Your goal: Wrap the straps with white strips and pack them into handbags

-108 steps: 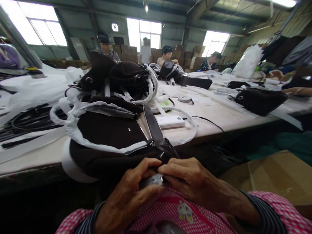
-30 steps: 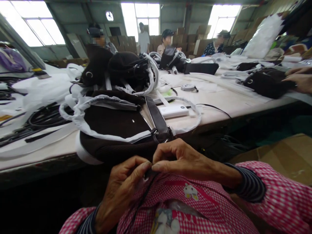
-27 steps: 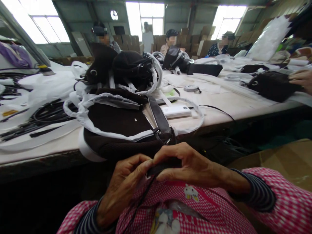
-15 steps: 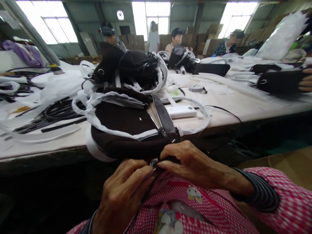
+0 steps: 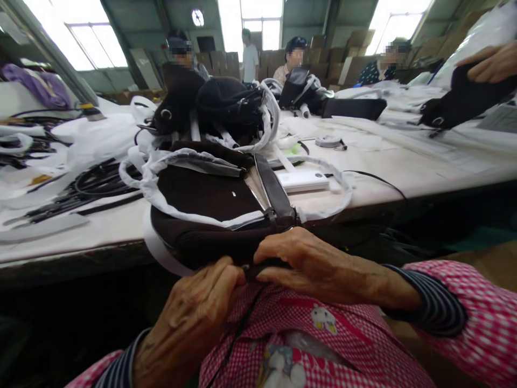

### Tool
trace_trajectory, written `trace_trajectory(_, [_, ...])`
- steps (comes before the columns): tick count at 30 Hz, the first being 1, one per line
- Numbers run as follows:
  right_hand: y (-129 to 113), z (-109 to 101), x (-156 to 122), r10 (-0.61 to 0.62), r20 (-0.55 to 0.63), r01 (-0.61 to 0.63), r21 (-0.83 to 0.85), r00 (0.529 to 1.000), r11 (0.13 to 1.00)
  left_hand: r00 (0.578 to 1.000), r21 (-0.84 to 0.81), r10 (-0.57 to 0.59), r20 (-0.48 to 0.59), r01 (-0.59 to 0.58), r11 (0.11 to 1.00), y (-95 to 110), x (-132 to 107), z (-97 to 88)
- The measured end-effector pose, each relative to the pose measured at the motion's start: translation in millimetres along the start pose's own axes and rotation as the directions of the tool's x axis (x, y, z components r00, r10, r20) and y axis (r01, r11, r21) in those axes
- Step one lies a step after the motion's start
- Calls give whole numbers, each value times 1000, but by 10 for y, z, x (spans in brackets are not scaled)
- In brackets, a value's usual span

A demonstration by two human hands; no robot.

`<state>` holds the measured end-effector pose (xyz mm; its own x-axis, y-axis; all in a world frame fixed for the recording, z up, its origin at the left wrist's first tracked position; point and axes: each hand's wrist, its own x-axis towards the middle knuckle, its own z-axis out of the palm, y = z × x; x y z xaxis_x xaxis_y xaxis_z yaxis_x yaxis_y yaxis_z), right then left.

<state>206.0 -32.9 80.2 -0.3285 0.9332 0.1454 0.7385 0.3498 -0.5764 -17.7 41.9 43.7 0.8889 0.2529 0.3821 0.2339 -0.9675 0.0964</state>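
A black handbag lies on the near edge of the table, its handle wrapped in white paper. Just in front of it, over my lap, my left hand and my right hand meet at a dark strap. The right hand pinches the strap between thumb and curled fingers. My left fingers close around its other end, where a small metal piece barely shows. A thin black cord runs down across the checked apron. My palms hide most of what is held.
Another black bag is heaped behind. A white power bank with a black cable sits to the right. Black straps and white wrapping lie left. At right, a co-worker's hand holds a black piece. Several people are beyond.
My left hand has shifted left and slightly down, and the metal piece is now more hidden. The co-worker's black piece at the right has been lifted and tilted.
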Motion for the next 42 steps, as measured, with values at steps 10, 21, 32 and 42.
trace_trajectory(10, [-76,56,216,-36,223,63,-115,974,991,997,28,81,19,-81,996,-90,-60,-30])
trace_trajectory(21, [-53,-143,131,4,146,-8,33,989,999,993,-167,-2,-117,-18,986,-122,-141,-72])
trace_trajectory(32, [-161,-203,269,8,183,6,-72,983,997,904,423,389,-176,-287,860,-54,-91,-127])
trace_trajectory(42, [-199,-340,248,-142,192,156,-59,971,986,838,460,517,-178,-393,796,-197,-157,-139])
